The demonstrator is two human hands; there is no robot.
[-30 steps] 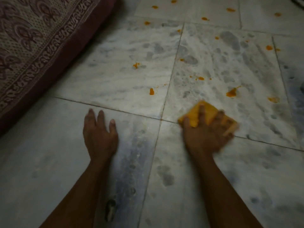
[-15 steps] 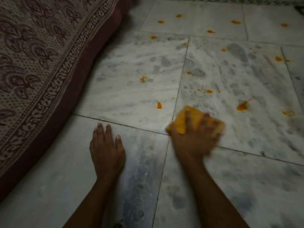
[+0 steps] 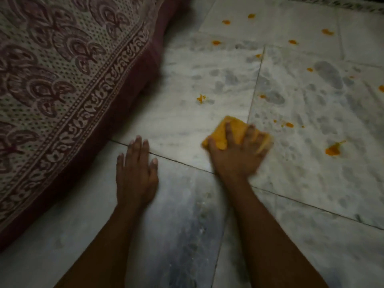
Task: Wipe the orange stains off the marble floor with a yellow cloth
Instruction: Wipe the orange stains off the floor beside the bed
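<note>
The right hand [image 3: 236,154] presses the yellow cloth [image 3: 232,132] flat against the marble floor [image 3: 187,121], its fingers spread over the folded fabric and holding it down rather than pinching it; the cloth sits across the joint where two slabs meet. The left hand [image 3: 136,173] rests palm-down on the floor just beside, fingers loosely together, gripping nothing and apparently bracing the body. Judging by what lies around, the job is far from finished: a small orange splatter [image 3: 201,98] remains just beyond the cloth, a cluster of specks [image 3: 288,125] lies to its right, a larger smear [image 3: 333,150] sits farther right, and more orange spots [image 3: 226,22] dot the far slabs. The slabs nearest the person show no orange. A patterned bedspread [image 3: 62,80] drapes over something at the left. The right hand is motion-blurred, so whatever lies beneath the cloth cannot be made out, and the stains at the right edge are cut off by the frame.
</note>
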